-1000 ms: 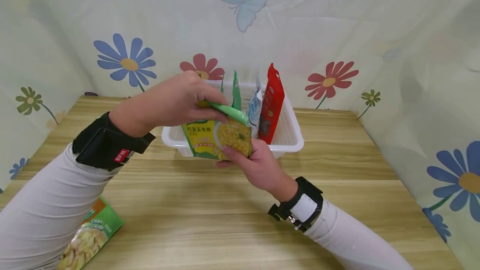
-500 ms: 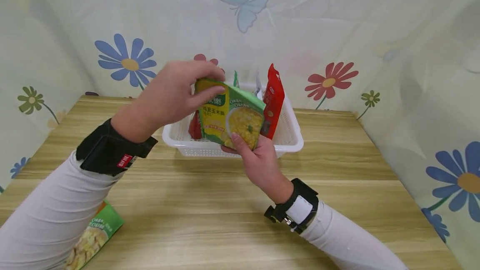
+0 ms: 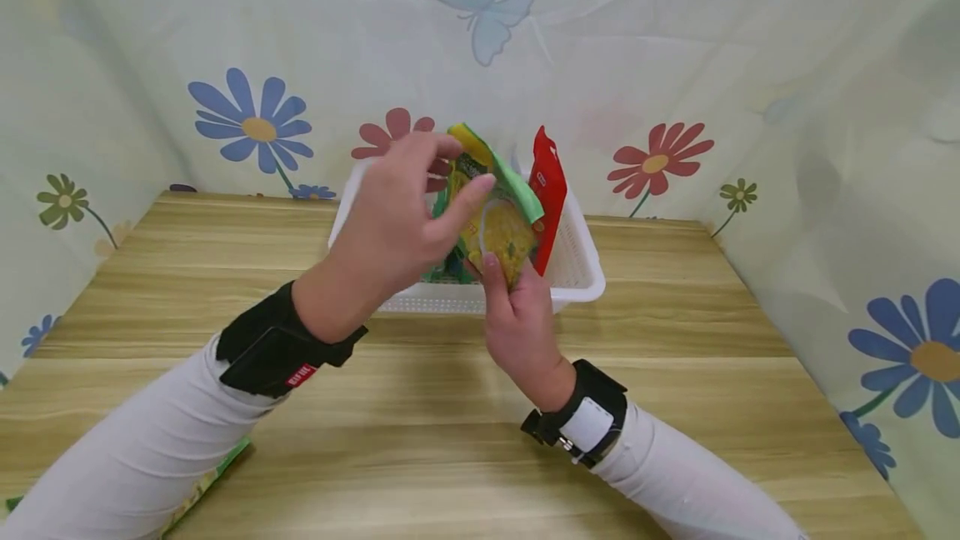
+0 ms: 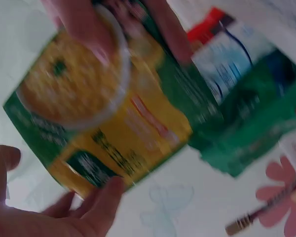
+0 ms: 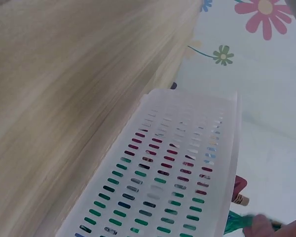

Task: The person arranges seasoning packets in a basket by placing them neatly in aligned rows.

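Head view | both hands (image 3: 517, 315) pinch corn-soup packet (image 3: 502, 227) | label blurred

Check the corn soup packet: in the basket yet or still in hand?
Still in hand. Both the left hand and right hand hold the corn soup packet, tilted, over the white basket.

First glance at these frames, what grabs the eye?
The green-and-yellow corn soup packet, held tilted over the white slotted basket by the left hand at its top and the right hand below. Beside it, a red packet stands upright in the basket, against a flower-print backdrop.
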### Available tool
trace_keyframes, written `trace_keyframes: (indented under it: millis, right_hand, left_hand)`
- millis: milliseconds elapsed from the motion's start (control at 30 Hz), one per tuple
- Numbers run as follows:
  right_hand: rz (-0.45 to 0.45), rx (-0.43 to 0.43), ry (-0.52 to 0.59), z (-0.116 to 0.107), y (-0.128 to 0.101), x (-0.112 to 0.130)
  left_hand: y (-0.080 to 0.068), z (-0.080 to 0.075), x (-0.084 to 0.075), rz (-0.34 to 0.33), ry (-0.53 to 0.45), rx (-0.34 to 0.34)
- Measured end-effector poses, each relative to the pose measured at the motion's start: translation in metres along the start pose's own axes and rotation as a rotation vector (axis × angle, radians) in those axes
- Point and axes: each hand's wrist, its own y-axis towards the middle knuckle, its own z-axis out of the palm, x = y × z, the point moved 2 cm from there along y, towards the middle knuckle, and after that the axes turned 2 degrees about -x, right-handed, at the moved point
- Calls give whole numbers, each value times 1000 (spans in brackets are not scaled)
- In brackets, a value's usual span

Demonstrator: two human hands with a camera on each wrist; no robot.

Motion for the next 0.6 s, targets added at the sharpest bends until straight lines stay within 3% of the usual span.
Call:
trace_keyframes:
  millis: [133, 233, 333, 467, 600]
  right_hand:
    - [-19, -2, -109, 4, -4, -1]
    - [-15, 34, 2, 11, -6, -3]
    - [-29, 70, 15, 16, -10, -4]
    - [-50, 95, -166, 16, -14, -2]
    - [-12, 115, -209, 17, -15, -2]
  left_hand:
    - [-3, 18, -11, -191, -54, 178]
    - [-3, 28, -17, -264, -42, 249]
    - [-2, 34, -18, -271, 29, 274]
    - [-4, 36, -16, -243, 116, 266]
    - [-4, 31, -13, -219, 145, 255]
